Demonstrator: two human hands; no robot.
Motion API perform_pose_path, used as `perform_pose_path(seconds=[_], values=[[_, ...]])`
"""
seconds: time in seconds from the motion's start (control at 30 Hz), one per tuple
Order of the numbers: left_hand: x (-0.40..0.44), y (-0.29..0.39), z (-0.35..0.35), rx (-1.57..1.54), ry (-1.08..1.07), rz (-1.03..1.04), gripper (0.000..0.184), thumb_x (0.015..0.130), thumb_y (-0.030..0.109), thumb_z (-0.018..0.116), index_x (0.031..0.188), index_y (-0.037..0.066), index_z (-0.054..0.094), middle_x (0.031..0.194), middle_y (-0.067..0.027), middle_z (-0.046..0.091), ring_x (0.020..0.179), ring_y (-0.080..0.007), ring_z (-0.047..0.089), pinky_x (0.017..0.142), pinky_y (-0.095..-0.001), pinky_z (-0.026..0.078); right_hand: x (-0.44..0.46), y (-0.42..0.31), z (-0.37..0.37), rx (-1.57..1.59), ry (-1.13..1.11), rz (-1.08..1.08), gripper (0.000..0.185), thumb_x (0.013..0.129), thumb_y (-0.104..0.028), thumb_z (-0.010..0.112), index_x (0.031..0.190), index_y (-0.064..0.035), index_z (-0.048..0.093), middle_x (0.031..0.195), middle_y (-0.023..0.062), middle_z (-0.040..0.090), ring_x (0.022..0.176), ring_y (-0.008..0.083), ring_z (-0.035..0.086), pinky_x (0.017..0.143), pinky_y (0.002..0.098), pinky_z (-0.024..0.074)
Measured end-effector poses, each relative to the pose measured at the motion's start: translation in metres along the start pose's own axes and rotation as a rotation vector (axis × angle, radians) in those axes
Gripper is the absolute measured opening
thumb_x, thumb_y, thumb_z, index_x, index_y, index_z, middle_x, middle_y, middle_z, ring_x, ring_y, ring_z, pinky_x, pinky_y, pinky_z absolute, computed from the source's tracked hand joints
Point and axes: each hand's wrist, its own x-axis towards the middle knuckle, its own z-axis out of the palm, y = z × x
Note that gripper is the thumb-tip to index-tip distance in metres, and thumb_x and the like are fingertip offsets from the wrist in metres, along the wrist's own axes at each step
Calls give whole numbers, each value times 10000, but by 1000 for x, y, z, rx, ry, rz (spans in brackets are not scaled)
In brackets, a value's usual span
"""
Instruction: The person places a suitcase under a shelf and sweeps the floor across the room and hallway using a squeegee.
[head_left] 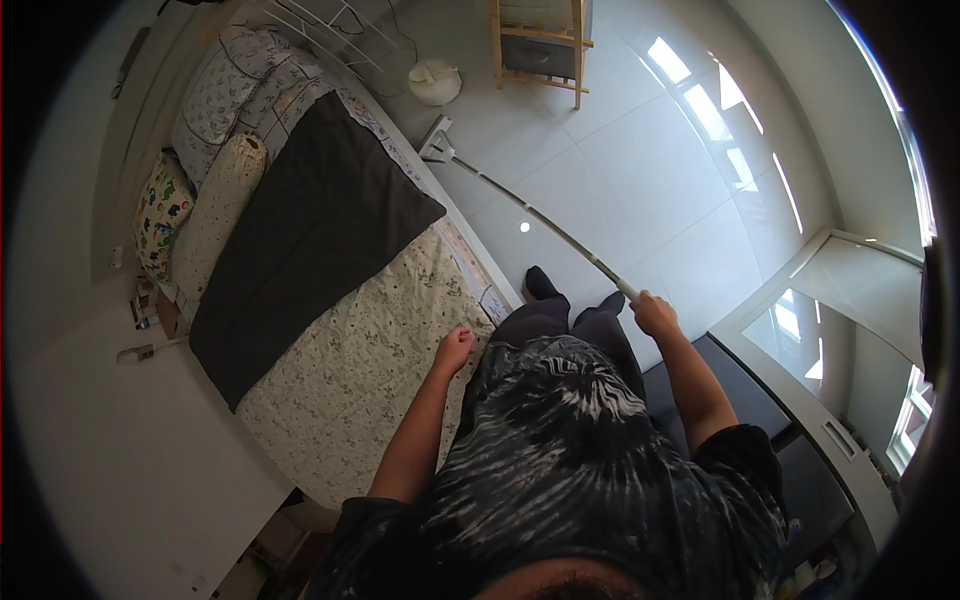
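My right hand (655,313) is closed round the upper end of a long-handled mop (540,217). The handle slants away across the floor to a pale, wedge-shaped mop head (436,140), which lies against the side of the bed. What the head is made of underneath is hidden. Curled into a loose fist, my left hand (455,347) hangs over the near edge of the bed (370,370), with nothing visible in it.
A dark blanket (310,240) covers part of the floral sheet, with pillows (215,105) at the bed's far end. A round white bin (435,82) and a wooden-framed rack (540,50) stand on the tiles. Glossy cabinets (830,330) line the right side.
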Motion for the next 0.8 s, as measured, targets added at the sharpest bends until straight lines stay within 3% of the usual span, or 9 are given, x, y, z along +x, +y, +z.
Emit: perform_pose_path(seconds=[0.13, 0.23, 0.37, 0.57, 0.8], values=[[28, 16, 7, 39, -73, 52, 418, 888, 236, 591, 1213, -23, 543, 985, -115, 672, 772, -176, 661, 700, -293, 500, -142, 134, 23, -81, 68, 139, 309, 902, -328, 571, 929, -23, 534, 821, 233, 651, 811, 441, 622, 719, 537, 477], [53, 27, 10, 81, -102, 118, 334, 901, 211, 578, 1154, -7, 579, 974, -126, 675, 743, -180, 666, 682, -307, 524, -288, 202, 50, -76, 31, 391, 280, 890, -293, 583, 934, -21, 532, 805, 225, 653, 783, 439, 631, 704, 534, 485], [74, 26, 14, 128, -135, 69, 350, 883, 211, 600, 1152, -13, 580, 954, -120, 673, 737, -183, 669, 675, -308, 526, -420, 186, 100, 38, -53, 590, 292, 891, -312, 580, 944, -30, 522, 834, 248, 652, 813, 444, 633, 715, 527, 494], [79, 47, 6, 413, -231, 136, 377, 872, 219, 608, 1162, -19, 575, 937, -120, 668, 718, -192, 670, 662, -309, 531, -368, 143, 167, 213, 19, 529, 299, 905, -318, 568, 955, -29, 507, 818, 248, 643, 798, 440, 632, 707, 526, 495], [74, 101, -1, 492, -168, 218, 382, 876, 208, 594, 1178, -23, 565, 955, -131, 664, 725, -184, 662, 673, -298, 531, -170, 84, 151, 416, 50, 261, 377, 919, -369, 534, 993, 0, 542, 894, 257, 647, 876, 441, 626, 777, 526, 489]])
